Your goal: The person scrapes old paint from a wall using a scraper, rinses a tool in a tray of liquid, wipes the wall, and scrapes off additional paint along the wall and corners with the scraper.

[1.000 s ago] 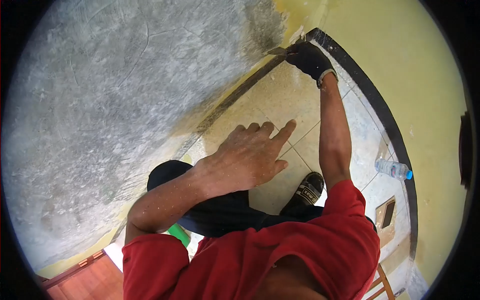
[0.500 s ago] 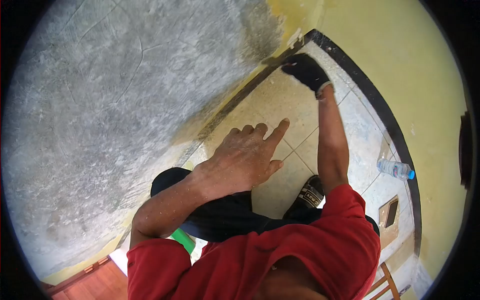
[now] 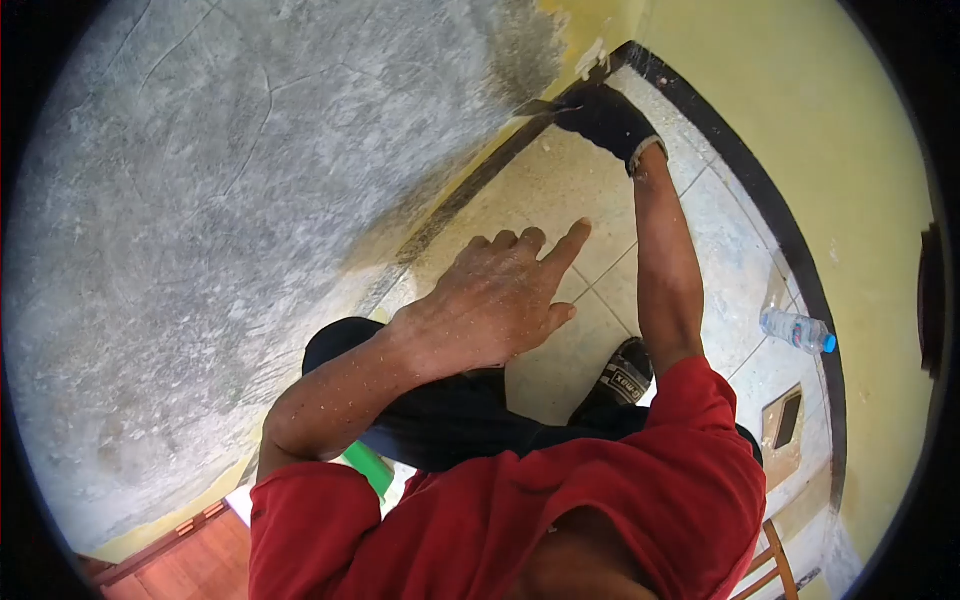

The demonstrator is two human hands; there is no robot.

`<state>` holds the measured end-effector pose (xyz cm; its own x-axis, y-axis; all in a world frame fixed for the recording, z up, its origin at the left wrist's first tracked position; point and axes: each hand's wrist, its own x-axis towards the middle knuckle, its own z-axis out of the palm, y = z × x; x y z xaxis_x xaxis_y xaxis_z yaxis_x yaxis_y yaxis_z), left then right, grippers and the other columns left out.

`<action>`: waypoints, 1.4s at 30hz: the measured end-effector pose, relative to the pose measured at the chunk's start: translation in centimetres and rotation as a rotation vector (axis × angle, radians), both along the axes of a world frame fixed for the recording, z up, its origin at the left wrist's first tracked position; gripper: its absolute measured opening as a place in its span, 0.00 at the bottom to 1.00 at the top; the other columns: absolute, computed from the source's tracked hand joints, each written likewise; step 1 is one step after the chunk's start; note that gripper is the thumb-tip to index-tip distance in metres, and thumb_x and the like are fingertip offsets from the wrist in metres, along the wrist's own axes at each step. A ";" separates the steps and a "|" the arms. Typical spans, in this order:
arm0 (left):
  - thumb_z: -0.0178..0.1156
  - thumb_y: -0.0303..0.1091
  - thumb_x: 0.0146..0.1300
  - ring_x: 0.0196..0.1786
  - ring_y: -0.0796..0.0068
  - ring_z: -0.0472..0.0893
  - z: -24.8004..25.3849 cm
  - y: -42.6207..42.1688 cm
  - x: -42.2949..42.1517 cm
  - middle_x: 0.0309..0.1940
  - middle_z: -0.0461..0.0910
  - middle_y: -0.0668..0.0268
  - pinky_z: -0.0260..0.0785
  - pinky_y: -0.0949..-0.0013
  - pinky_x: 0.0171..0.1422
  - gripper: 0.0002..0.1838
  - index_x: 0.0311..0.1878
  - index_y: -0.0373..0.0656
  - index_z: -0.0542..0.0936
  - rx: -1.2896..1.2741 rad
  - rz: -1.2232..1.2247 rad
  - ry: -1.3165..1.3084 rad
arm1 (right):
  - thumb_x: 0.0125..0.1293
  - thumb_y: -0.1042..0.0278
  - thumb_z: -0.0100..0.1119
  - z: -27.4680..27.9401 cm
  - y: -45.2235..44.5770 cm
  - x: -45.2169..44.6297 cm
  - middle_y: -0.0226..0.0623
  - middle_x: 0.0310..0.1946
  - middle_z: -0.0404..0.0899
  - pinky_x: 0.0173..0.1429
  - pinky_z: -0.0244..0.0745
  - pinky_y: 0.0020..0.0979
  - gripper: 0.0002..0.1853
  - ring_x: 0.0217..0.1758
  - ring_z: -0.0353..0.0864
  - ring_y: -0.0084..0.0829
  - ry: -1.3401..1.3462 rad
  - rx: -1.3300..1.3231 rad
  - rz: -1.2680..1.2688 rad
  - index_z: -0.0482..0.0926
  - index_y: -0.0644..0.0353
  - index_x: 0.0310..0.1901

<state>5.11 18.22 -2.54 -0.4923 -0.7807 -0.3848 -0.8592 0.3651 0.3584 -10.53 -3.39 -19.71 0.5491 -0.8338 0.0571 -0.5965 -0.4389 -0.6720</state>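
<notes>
My right hand, in a dark glove, reaches to the foot of the wall near the corner. Its fingers are closed round a scraper, whose thin blade pokes out to the left against the wall; the handle is hidden in the glove. The grey wall is stripped and scuffed, with yellow paint left by the corner. Bare and dusty, my left hand hovers above my knee, index finger and thumb stretched out, the other fingers slightly bent, with nothing in it.
A plastic water bottle lies on the tiled floor at right. Beyond it runs a black skirting under a yellow-green wall. A dark phone-like object rests on a tan piece. Something green shows beside my leg.
My gloved right hand has moved slightly up and left toward the wall, and the scraper blade now shows. My left hand has shifted a little up; its fingers keep their pose.
</notes>
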 end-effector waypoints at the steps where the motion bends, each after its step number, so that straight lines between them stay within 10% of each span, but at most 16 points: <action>1: 0.54 0.46 0.64 0.51 0.48 0.74 0.3 0.2 0.0 0.49 0.72 0.47 0.66 0.53 0.56 0.36 0.71 0.43 0.54 0.031 0.013 0.022 | 0.59 0.55 0.59 -1.3 -0.4 0.8 0.42 0.37 0.82 0.47 0.74 0.37 0.16 0.42 0.80 0.40 0.038 -0.105 0.105 0.81 0.60 0.40; 28: 0.54 0.45 0.65 0.53 0.46 0.74 0.9 0.7 0.7 0.51 0.71 0.45 0.65 0.53 0.59 0.36 0.71 0.42 0.53 0.048 0.010 0.029 | 0.57 0.51 0.58 -0.1 -0.8 -1.5 0.44 0.42 0.81 0.53 0.73 0.41 0.19 0.47 0.79 0.45 0.250 -0.154 -0.218 0.81 0.56 0.43; 32: 0.55 0.46 0.64 0.52 0.47 0.74 0.1 0.3 0.8 0.49 0.72 0.46 0.66 0.54 0.58 0.36 0.70 0.40 0.54 -0.012 -0.045 0.014 | 0.58 0.53 0.62 -7.3 2.3 -1.4 0.40 0.34 0.81 0.41 0.76 0.36 0.19 0.37 0.81 0.40 -0.157 -0.158 -0.454 0.78 0.58 0.43; 34: 0.56 0.46 0.64 0.51 0.47 0.74 0.4 0.2 0.9 0.48 0.72 0.46 0.66 0.54 0.57 0.36 0.70 0.40 0.54 0.006 -0.063 0.028 | 0.60 0.58 0.62 -3.0 6.3 0.6 0.32 0.28 0.78 0.28 0.72 0.28 0.16 0.26 0.77 0.27 -0.919 0.776 -0.693 0.77 0.57 0.45; 36: 0.56 0.46 0.64 0.51 0.47 0.74 0.7 0.0 0.9 0.47 0.72 0.45 0.66 0.54 0.57 0.37 0.70 0.39 0.55 0.025 -0.085 0.030 | 0.62 0.59 0.61 -4.2 7.4 3.7 0.26 0.25 0.74 0.20 0.64 0.21 0.15 0.20 0.70 0.16 -1.203 0.628 -0.659 0.76 0.54 0.47; 40: 0.57 0.47 0.63 0.53 0.45 0.73 0.0 -0.1 1.2 0.50 0.72 0.43 0.65 0.54 0.58 0.38 0.70 0.38 0.55 -0.023 -0.056 0.061 | 0.67 0.61 0.51 -8.2 7.4 10.0 0.48 0.44 0.80 0.55 0.70 0.38 0.16 0.49 0.78 0.45 -0.906 0.072 -0.720 0.74 0.57 0.53; 42: 0.57 0.48 0.63 0.55 0.44 0.73 0.3 -0.4 0.9 0.52 0.71 0.42 0.65 0.54 0.59 0.38 0.70 0.38 0.54 -0.046 -0.095 0.064 | 0.67 0.62 0.50 -7.4 7.7 9.7 0.49 0.45 0.79 0.54 0.71 0.39 0.15 0.49 0.77 0.46 -0.857 0.057 -0.766 0.75 0.57 0.52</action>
